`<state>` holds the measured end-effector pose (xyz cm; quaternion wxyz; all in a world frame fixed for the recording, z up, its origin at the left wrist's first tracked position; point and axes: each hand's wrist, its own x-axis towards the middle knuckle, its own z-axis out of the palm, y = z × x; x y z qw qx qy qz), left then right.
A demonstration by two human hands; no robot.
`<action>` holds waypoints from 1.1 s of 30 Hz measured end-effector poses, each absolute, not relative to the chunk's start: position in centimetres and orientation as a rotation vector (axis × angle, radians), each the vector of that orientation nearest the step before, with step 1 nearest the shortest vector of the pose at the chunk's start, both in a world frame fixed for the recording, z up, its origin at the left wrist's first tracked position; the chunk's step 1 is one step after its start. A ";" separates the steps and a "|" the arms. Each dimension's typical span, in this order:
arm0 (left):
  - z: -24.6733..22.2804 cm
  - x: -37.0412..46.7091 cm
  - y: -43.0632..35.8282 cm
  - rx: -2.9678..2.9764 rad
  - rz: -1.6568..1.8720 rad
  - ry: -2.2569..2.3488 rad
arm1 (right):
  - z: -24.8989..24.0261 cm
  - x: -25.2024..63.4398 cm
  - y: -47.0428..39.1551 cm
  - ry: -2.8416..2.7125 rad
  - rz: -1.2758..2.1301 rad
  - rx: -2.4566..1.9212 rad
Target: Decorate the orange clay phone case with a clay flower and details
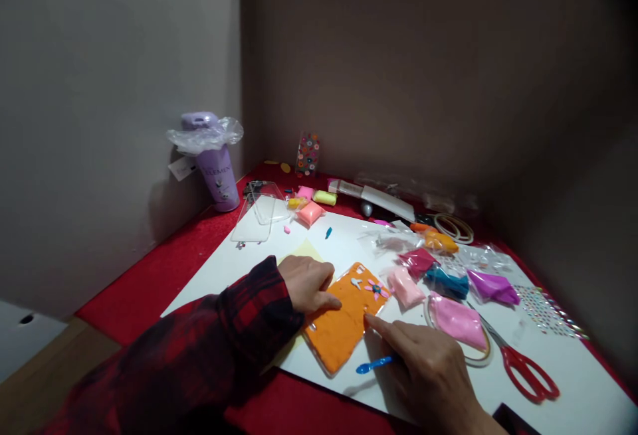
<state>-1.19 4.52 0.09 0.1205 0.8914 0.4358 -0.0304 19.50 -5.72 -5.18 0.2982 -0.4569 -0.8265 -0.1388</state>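
Observation:
An orange clay-covered panel [335,329], shaped like a phone case, lies tilted on a white board [202,289]. Near its top corner sit a pink flower [376,289] with a dark centre and a small pale piece [355,283]. My left hand [308,283] rests on the panel's left edge, fingers curled and thumb on the orange surface; whether it grips the edge is hidden. The index finger of my right hand [423,358] touches the panel's right side, while its other fingers are closed round a blue tool [375,364] whose spoon-like tip points left.
Bags of coloured clay [446,282] and red-handled scissors [529,372] lie to the right. Clear cases [255,212] are at the back left, near a purple cup [219,176]. A white box [387,202] lies by the back wall; a gem sheet [545,312] is far right.

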 end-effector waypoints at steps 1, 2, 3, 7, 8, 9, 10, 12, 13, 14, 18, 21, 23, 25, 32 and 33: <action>0.0 -1.2 4.6 2.602 -0.086 1.272 | -5.2 19.5 -5.7 -2.190 -0.381 -1.204; 0.0 -1.2 4.6 2.599 -0.086 1.270 | -5.2 19.5 -5.7 -2.187 -0.390 -1.198; 0.0 -1.2 4.6 2.596 -0.087 1.266 | -5.2 19.4 -5.6 -2.185 -0.397 -1.199; 0.4 -1.1 4.5 2.586 -0.109 1.261 | -5.5 19.3 -5.6 -2.207 -0.411 -1.226; 0.5 -1.1 4.4 2.583 -0.115 1.262 | -5.5 19.3 -5.6 -2.217 -0.410 -1.231; 0.7 -1.1 4.4 2.580 -0.122 1.263 | -5.5 19.3 -5.6 -2.229 -0.406 -1.235; 0.8 -1.0 4.3 2.575 -0.128 1.265 | -5.6 19.3 -5.6 -2.236 -0.402 -1.241; 1.0 -1.0 4.2 2.567 -0.133 1.264 | -5.5 19.3 -5.6 -2.229 -0.399 -1.245; 1.0 -1.0 4.2 2.564 -0.132 1.265 | -5.4 19.3 -5.6 -2.215 -0.402 -1.233; 1.1 -1.0 4.2 2.561 -0.132 1.267 | -5.4 19.4 -5.6 -2.200 -0.404 -1.217; 1.0 -1.0 4.0 2.566 -0.128 1.272 | -5.2 19.5 -5.7 -2.145 -0.391 -1.243; 0.9 -1.0 4.0 2.577 -0.117 1.274 | -5.5 19.5 -5.7 -2.159 -0.386 -1.288; 0.9 -1.0 4.0 2.575 -0.115 1.271 | -6.0 19.5 -5.7 -2.179 -0.386 -1.279; 0.9 -1.0 4.0 2.574 -0.113 1.271 | -6.3 19.5 -5.6 -2.188 -0.380 -1.283; 0.9 -1.1 4.0 2.579 -0.128 1.276 | -5.5 19.3 -5.5 -2.169 -0.272 -1.294; 0.9 -1.1 4.0 2.581 -0.126 1.277 | -5.3 19.3 -5.5 -2.158 -0.284 -1.281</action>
